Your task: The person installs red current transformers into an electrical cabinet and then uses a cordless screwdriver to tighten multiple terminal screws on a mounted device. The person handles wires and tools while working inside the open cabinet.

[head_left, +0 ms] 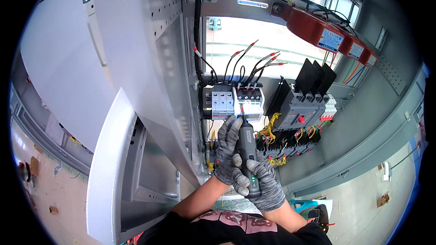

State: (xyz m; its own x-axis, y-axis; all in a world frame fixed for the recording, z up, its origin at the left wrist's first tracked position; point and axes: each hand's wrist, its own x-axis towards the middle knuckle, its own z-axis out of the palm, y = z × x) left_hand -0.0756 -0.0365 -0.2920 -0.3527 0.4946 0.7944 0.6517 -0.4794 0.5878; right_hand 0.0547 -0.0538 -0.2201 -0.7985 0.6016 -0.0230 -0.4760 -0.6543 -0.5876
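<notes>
Two gloved hands at work inside a grey metal cabinet, close together around one tool. Right hand point(267, 183) wrapped about the lower body of a dark power screwdriver point(247, 143), thumb on its near face, fingertips curling round from the left. Left hand point(225, 147) alongside the tool's upper left, fingers pointing up beside its nose; cannot tell whether it grips anything. Both gloves grey, striped knit.

Screwdriver points up and away; its red-marked bit reaches the face of a white module point(255, 107) on the cabinet's crosspiece. Bit's exact seating too small to tell. Green lights near the tool's lower end.

Just left of the module: a row of grey terminal units point(222, 104). Above: several black wires point(235, 66) fanning upward, red-and-grey tips loose in the air. To the right: a dark grey breaker point(295, 114) with red knob, tall black barrier plates point(310, 77) standing over it, and a small white switch point(330, 106) with red levers at its side. Yellow wires point(271, 126) bunched near the breaker's lower left. Upper right: dark red casing point(311, 27), labelled, fixed along the frame.
</notes>
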